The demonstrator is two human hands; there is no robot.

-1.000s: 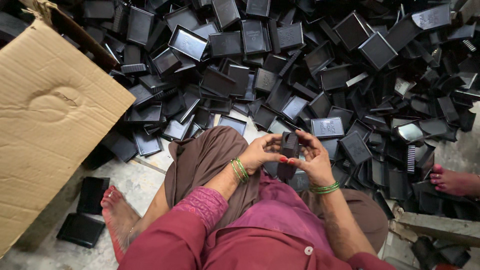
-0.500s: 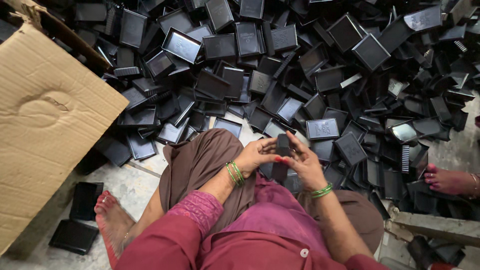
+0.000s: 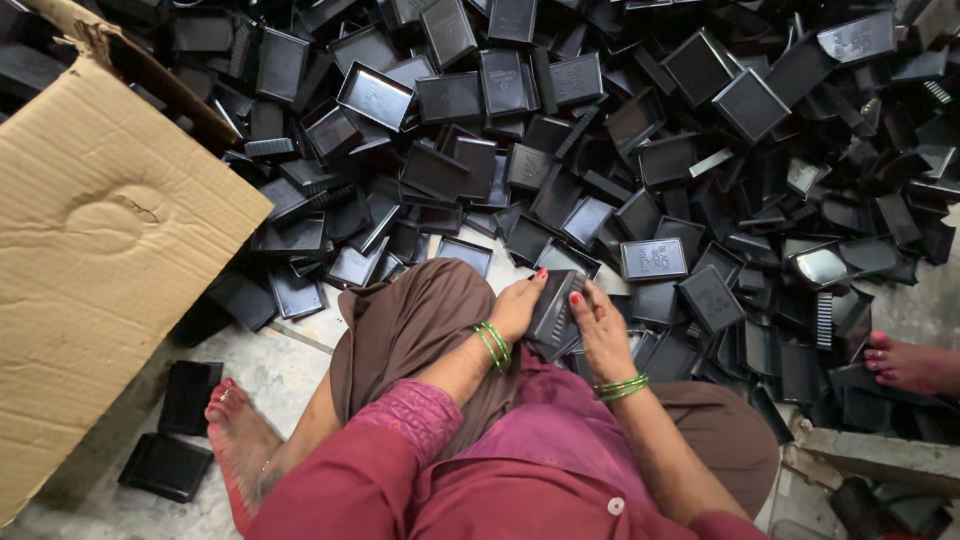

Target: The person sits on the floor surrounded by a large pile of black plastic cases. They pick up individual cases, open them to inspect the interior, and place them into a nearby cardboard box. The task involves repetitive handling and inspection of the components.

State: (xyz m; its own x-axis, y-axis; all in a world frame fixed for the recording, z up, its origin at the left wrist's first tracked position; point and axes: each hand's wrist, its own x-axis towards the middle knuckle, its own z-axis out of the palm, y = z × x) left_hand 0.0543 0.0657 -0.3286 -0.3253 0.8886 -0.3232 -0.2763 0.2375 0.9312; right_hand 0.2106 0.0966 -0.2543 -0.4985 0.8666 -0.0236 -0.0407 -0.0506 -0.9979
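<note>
I sit on the floor with both hands at my lap, holding one small black plastic tray (image 3: 553, 312) between them. My left hand (image 3: 517, 305) grips its left edge and my right hand (image 3: 600, 330) presses on its right side. Green bangles sit on both wrists. Just beyond my hands spreads a big heap of the same black plastic trays (image 3: 560, 130), some face up, some tipped on edge.
A large cardboard box flap (image 3: 100, 250) fills the left side. Two black trays (image 3: 175, 440) lie on the concrete floor by my bare left foot (image 3: 240, 440). Another person's foot (image 3: 905, 362) shows at the right edge, beside a concrete ledge (image 3: 870, 455).
My hands have dropped a little closer to my lap and turned the black tray between them. The view has shifted slightly.
</note>
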